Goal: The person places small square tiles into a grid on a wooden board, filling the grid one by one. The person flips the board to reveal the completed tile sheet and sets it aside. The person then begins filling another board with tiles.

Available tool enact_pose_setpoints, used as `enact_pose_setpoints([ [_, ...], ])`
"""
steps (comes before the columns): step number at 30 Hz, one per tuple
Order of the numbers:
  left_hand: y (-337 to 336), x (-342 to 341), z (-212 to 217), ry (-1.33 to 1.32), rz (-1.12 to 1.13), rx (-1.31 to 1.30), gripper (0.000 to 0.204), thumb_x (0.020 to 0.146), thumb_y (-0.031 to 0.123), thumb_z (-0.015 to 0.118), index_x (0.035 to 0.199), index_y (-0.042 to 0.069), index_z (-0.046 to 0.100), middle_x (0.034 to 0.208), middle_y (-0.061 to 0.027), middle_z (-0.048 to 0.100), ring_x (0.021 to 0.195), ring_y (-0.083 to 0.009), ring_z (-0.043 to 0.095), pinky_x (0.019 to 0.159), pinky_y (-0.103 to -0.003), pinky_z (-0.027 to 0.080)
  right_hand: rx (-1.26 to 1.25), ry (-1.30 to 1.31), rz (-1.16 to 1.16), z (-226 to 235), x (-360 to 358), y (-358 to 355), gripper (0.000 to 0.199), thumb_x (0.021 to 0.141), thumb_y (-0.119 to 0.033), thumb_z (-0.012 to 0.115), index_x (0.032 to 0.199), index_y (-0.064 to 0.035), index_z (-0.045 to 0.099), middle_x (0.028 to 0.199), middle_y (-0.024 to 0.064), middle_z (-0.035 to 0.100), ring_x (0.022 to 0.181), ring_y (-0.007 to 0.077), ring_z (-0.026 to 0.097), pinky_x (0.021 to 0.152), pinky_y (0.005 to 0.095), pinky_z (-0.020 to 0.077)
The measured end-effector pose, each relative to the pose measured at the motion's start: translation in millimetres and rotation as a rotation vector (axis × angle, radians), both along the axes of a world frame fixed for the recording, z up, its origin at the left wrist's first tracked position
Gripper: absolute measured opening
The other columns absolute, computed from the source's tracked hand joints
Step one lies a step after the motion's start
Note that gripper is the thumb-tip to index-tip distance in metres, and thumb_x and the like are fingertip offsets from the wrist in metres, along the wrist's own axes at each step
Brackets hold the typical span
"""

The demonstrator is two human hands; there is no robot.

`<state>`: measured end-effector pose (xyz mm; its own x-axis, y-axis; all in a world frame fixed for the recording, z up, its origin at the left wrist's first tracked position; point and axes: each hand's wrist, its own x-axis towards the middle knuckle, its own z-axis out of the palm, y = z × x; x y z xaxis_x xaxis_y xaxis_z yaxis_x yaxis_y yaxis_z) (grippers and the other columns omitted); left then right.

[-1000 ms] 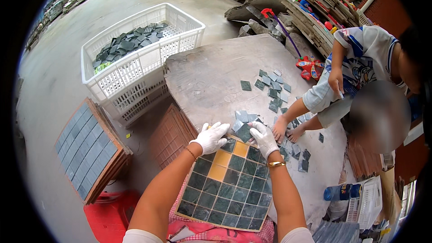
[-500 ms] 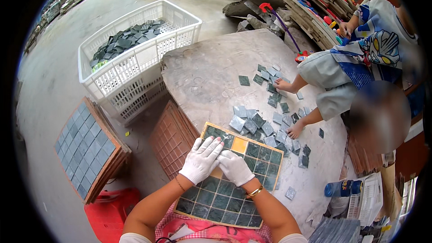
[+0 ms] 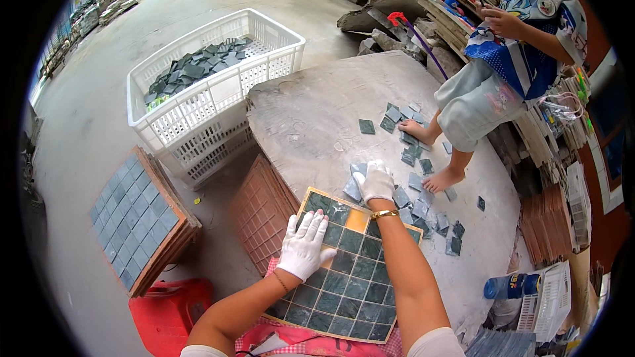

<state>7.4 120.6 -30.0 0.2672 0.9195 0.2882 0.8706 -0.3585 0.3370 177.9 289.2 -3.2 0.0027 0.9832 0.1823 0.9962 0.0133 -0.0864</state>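
My left hand, in a white glove, lies flat with fingers stretched on a square tray of dark green stone tiles. The tray rests tilted against my lap and the slab edge. One cell near its far edge shows bare yellow, and a bit more yellow peeks out beside my left thumb. Beyond the tray, my right hand, also gloved, reaches down onto a heap of loose grey-green tiles. Its thumb stands apart from the fingers, whose tips are partly hidden. No tile shows in its grasp.
On the big stone slab, a barefoot person stands among scattered tiles. A white crate with tiles is at the left. Nearer lie a stack topped with grey tiles, brown grid trays and a red container.
My right hand has left the tray and moved forward onto the loose tiles. My left hand stays flat on the tray. The other person has risen upright.
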Motion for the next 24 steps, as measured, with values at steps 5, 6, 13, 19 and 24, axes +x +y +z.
enact_pose_setpoints([
  [5,2,-4,3,-0.034,0.013,0.018,0.069,0.078,0.047,0.062,0.131,0.005,0.048,0.136,-0.0105,0.049,0.129,-0.0239,0.043,0.110,-0.051,0.020,-0.307,-0.023,-0.140,19,-24,17,0.046,0.073,-0.036,0.073,0.105,-0.0054,0.060,0.114,0.0135,0.060,0.106,0.0316,0.057,0.087,0.0396,0.0484],
  [6,2,-4,7,-0.057,0.012,0.038,0.062,0.079,0.042,0.064,0.127,0.004,0.052,0.133,-0.0110,0.051,0.126,-0.0240,0.045,0.109,-0.049,0.024,-0.287,0.017,-0.163,20,-24,17,0.044,0.073,-0.035,0.074,0.102,-0.0060,0.060,0.111,0.0135,0.061,0.102,0.0314,0.059,0.085,0.0397,0.0491],
  [13,56,-12,9,-0.173,0.035,0.082,0.063,0.075,0.040,0.070,0.126,0.009,0.052,0.136,-0.0148,0.046,0.129,-0.0343,0.038,0.108,-0.049,0.025,0.150,0.518,0.032,21,-5,2,0.034,0.069,-0.024,0.076,0.096,-0.0095,0.060,0.084,0.0158,0.066,0.080,0.0346,0.064,0.071,0.0411,0.0496],
  [19,68,-4,-7,-0.263,0.151,-0.147,0.054,0.078,0.034,0.065,0.126,0.012,0.055,0.141,-0.0115,0.042,0.134,-0.0310,0.032,0.112,-0.048,0.017,0.092,0.873,0.076,21,16,-44,0.023,0.072,-0.012,0.074,0.086,-0.0017,0.058,0.073,0.0057,0.063,0.066,0.0108,0.059,0.061,0.0274,0.0475],
  [24,68,0,-3,-0.326,0.161,-0.189,0.049,0.077,0.028,0.066,0.123,0.013,0.057,0.138,-0.0105,0.046,0.133,-0.0263,0.036,0.112,-0.049,0.018,-0.175,0.683,0.124,19,44,-75,0.026,0.077,-0.018,0.069,0.096,-0.0034,0.062,0.086,0.0091,0.067,0.078,0.0169,0.065,0.071,0.0289,0.0496],
])
